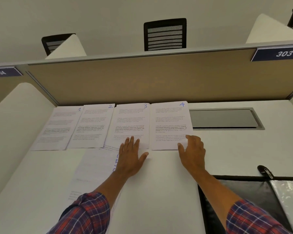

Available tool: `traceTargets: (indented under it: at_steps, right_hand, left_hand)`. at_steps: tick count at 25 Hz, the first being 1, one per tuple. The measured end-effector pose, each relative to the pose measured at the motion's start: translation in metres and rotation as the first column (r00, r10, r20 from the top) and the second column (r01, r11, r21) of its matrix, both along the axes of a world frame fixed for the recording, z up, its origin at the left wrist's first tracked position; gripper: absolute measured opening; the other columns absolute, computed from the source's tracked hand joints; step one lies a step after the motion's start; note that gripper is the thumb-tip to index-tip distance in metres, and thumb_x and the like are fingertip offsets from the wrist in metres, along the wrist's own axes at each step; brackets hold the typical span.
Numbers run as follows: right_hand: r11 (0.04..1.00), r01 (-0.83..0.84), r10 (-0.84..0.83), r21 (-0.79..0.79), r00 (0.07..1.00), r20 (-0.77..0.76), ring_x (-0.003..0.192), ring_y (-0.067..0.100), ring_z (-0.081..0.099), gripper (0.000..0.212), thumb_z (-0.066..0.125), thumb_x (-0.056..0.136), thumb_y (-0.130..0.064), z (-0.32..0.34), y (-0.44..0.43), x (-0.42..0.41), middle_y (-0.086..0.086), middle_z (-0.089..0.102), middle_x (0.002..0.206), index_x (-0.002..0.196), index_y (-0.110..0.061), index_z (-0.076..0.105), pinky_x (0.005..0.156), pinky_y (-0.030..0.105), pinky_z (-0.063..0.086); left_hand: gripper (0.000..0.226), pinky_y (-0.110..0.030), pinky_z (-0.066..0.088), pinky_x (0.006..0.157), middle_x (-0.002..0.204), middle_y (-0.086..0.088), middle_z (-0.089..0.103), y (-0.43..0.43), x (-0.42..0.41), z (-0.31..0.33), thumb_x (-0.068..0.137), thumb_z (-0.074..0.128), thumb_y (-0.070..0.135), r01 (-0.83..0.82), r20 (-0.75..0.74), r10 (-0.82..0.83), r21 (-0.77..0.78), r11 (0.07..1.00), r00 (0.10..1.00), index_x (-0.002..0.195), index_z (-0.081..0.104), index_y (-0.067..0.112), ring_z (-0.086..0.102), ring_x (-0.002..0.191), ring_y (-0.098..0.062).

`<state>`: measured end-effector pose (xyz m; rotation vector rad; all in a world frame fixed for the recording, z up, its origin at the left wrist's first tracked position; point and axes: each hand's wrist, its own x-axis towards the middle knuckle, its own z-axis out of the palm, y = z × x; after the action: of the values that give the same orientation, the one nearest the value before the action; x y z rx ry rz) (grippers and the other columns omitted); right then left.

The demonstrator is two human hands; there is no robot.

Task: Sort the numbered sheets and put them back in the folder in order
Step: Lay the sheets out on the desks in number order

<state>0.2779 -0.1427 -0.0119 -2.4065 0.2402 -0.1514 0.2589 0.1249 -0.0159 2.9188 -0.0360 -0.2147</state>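
While lying flat in a row at the back of the white table (159,191), hard against the tan partition (142,78), each numbered in blue at the top right corner: sheet 1 (57,129) farthest left, then sheet 2 (91,127), sheet 3 (130,120) and sheet 4 (170,122), edge to edge. Nearer the body, below sheets 2 and 3, a loose pile of sheets (95,166), askew, partly under the left forearm, blue digits at its right edge too hidden to read. Left grip (130,157) released and flat, fingers straight, tips resting on the bottom edge of sheet 3, thumb spread rightward on the table. Right grip (192,152) at the lower right corner of sheet 4, fingers bent over the corner, thumb along the bottom edge; pinching or merely pressing, cannot tell. Right of sheet 4, a grey hatch (223,118) set into the table. At the near right, an open black folder (250,188) with a clear sleeve, apart from the sheets
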Motion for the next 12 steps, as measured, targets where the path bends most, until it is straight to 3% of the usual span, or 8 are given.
traceTargets:
  at_steps: [7,12]
  right_hand:
    - [0.951,-0.235,0.249,0.2,0.968,-0.045,0.118,0.024,0.06,0.041,0.068,0.1,-0.024,-0.008,0.092,-0.055,0.006,0.06,0.131,0.138,-0.009,0.06,0.103,0.043,0.052]
    - [0.923,-0.316,0.346,0.219,0.932,-0.113,0.105,0.013,0.059,0.036,0.065,0.102,-0.024,-0.004,0.159,-0.071,0.005,0.062,0.126,0.136,-0.011,0.062,0.09,0.022,0.044]
  left_hand:
    - [0.096,-0.039,-0.005,0.127,0.175,-0.004,0.006,0.084,-0.047,0.006,0.089,0.004,0.076,-0.02,0.004,0.021,-0.064,0.998,1.0,0.166,0.018,0.02,-0.004,0.161,-0.02]
    - [0.104,-0.043,-0.001,0.129,0.174,-0.007,0.012,0.151,-0.085,-0.007,0.089,-0.002,0.084,0.028,0.024,-0.027,-0.037,0.999,0.999,0.164,0.026,0.017,0.002,0.161,-0.022]
